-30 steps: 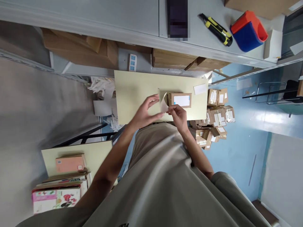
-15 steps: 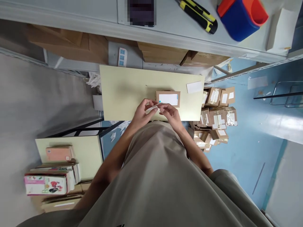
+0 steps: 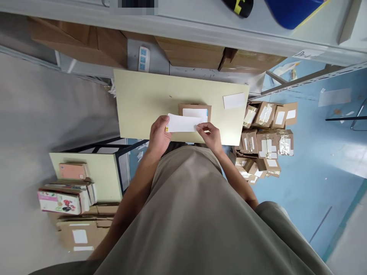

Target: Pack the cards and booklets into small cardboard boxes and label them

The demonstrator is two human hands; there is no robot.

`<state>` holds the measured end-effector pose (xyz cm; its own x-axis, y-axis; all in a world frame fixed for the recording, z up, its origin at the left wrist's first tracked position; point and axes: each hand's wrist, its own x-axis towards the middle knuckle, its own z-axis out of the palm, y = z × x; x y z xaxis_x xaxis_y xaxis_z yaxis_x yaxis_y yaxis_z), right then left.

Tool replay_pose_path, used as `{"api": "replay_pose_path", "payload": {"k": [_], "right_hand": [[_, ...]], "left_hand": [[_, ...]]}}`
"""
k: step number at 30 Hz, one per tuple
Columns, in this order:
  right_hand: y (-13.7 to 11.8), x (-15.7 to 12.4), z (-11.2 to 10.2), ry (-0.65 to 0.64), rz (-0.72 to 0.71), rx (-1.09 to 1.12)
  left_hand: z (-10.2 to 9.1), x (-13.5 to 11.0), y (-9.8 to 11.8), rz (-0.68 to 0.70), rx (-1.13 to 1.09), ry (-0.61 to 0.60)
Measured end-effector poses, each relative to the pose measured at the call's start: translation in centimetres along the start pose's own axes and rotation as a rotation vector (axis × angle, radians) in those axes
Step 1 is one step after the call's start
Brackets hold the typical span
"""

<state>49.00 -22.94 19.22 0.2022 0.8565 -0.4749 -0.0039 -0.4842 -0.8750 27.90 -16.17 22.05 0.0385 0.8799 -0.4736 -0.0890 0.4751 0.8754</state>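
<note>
A white paper label (image 3: 183, 123) is stretched between my two hands above the near side of the cream table (image 3: 140, 103). My left hand (image 3: 159, 134) grips its left end, where a small yellow mark shows by the thumb. At the other end, my right hand (image 3: 210, 136) pinches the label's edge with thumb and fingertips. Just behind the label, and partly covered by it, a small cardboard box (image 3: 209, 110) lies on the table with a white label on top. Another white slip (image 3: 234, 101) rests toward the table's right end.
A grey shelf (image 3: 183, 28) crosses the far side, with a blue container (image 3: 292, 11) and a black-and-yellow tool handle (image 3: 242, 7) on it. A power strip (image 3: 143, 59) lies beneath. Taped cartons (image 3: 268, 141) are piled at right; flattened boxes and packs (image 3: 61, 201) stack at lower left.
The label has been opened out flat between my hands, which have spread apart. The view has shifted, so less of the shelf top shows.
</note>
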Motion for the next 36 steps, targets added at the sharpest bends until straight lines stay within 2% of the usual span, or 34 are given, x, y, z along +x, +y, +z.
{"api": "replay_pose_path", "payload": {"k": [8,14,19,24,27,31,36], "right_hand": [[2.3,0.9,-1.2,0.032,0.023,-0.066],[2.8,0.9,-3.3,-0.07,0.019,-0.088],[2.8,0.3,-4.8,-0.097,0.013,-0.159],[3.5,1.0,-4.8,-0.07,0.027,-0.235],[3.9,2.7,-4.2,-0.027,0.03,-0.32],[4.6,5.7,-3.2,0.012,0.065,-0.445],[5.1,8.3,-2.5,0.054,0.113,-0.551]], "left_hand": [[1.5,-1.1,-3.0,-0.047,-0.239,0.06],[2.7,-1.5,-5.5,-0.012,-0.205,0.141],[2.1,-0.6,-8.4,0.01,-0.074,0.226],[1.0,1.8,-10.1,-0.041,0.144,0.227],[0.7,4.2,-10.6,-0.052,0.267,0.221],[0.6,7.6,-11.6,-0.104,0.276,0.199],[0.5,9.8,-12.6,-0.019,0.342,0.149]]}}
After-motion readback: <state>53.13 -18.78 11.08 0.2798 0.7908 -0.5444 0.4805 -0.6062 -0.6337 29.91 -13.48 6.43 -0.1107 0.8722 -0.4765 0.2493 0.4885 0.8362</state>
